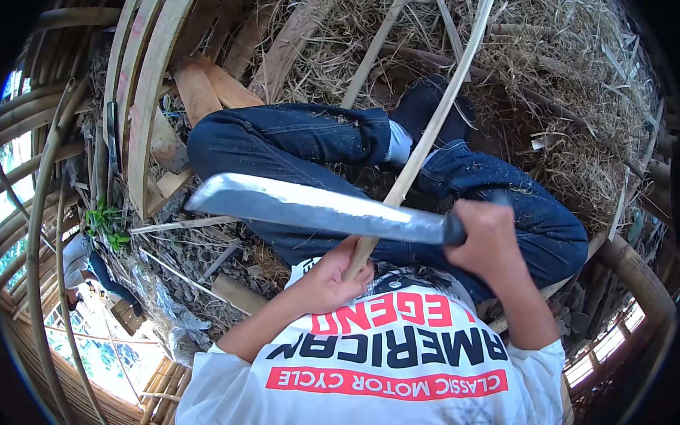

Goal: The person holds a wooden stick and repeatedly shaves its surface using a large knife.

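Observation:
My left hand [332, 282] is closed around the near end of a long, pale bamboo strip [434, 127], close to my shirt. From there the strip slants up and away past my bent legs. In my right hand [485, 236] is the dark handle of a machete [317, 210]. Its broad, shiny blade points left and crosses over the strip just beyond my left hand. The fingers of both hands are wrapped tight. My jeans [292, 139] lie behind the blade, with legs folded on the ground.
Dry straw and shavings [560, 92] cover the ground ahead. Curved wooden planks [152, 92] stand at the upper left, with a small green plant [107, 224] below. Clear plastic [180, 323] lies at left. Bamboo poles [44, 208] form the left side, where another person [95, 270] shows beyond.

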### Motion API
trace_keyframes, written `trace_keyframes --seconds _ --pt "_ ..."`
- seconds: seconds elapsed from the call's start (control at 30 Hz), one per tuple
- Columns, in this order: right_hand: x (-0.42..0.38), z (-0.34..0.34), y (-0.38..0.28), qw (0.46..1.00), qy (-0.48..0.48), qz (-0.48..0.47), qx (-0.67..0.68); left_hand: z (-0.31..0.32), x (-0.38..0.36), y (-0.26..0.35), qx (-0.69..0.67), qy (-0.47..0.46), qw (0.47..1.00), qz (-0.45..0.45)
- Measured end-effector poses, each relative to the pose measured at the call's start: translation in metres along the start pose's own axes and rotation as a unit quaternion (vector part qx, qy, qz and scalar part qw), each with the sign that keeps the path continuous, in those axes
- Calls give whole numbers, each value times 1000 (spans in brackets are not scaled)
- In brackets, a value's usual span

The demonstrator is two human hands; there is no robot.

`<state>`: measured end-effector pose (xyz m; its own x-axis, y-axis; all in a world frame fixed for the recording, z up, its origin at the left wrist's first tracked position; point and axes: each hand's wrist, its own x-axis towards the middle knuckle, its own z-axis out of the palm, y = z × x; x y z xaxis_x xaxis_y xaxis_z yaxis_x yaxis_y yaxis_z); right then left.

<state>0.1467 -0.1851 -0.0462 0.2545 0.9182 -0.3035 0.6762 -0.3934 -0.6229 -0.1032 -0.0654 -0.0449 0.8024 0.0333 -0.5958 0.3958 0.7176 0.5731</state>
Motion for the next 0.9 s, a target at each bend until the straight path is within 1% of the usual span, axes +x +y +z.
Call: trace_keyframes --seconds 0.03,0.07,0.1,0.17,0.2,0.23,0.3,0.33,0.37,0.43,0.47,0.5,0.57,0.6,0.63,0.7,0.77,0.8,0.83,0.9 --pt "5 -2 7 999 11 -7 -46 -1 0 -1 3 7 1000 4" --pt "8 3 10 999 34 4 -31 -1 0 -1 2 7 1000 3" --pt "4 5 5 999 30 4 -30 -1 -2 -1 -12 4 1000 -4" --pt "-1 7 -12 1000 0 4 6 -3 1 5 -35 -5 999 -8" --pt "-5 4 -17 999 -32 -11 -14 -1 -2 5 -26 -15 999 -35" --pt "-3 3 -14 999 -33 -8 -14 -2 -2 5 -27 -16 999 -38" --pt "10 -3 2 998 18 -22 -62 -5 2 3 13 4 1000 -10" --pt "16 -4 8 998 26 30 -45 -7 2 -2 -4 23 1000 5" --pt "14 -1 5 998 21 29 -45 -5 1 -3 -9 27 1000 4" --pt "11 5 -6 999 20 40 -24 -3 3 5 -34 1 999 -23" --pt "6 6 -12 1000 -1 7 -19 -4 1 1 -40 -5 999 -22" --pt "5 1 -13 998 -41 -20 -41 -4 0 3 -38 -6 999 -23" --pt "14 -4 2 997 -16 -40 -67 -3 1 5 -27 11 999 -29" --pt "21 -7 8 997 3 26 -75 -7 3 2 -11 14 1000 -14" --pt "29 -7 18 995 33 83 -55 -9 2 1 -9 14 1000 -16" --pt "30 -6 15 994 39 104 -26 -2 4 4 -5 26 1000 -10" --pt "19 -6 0 999 11 50 -13 -1 2 6 -14 22 1000 -13" --pt "16 -6 -3 999 -25 11 -41 -1 2 5 -27 10 999 -21" --pt "18 -8 0 999 -23 16 -41 -2 3 5 -27 6 999 -24" --pt "30 -12 13 997 -1 10 -71 -6 4 3 -20 26 999 -18"
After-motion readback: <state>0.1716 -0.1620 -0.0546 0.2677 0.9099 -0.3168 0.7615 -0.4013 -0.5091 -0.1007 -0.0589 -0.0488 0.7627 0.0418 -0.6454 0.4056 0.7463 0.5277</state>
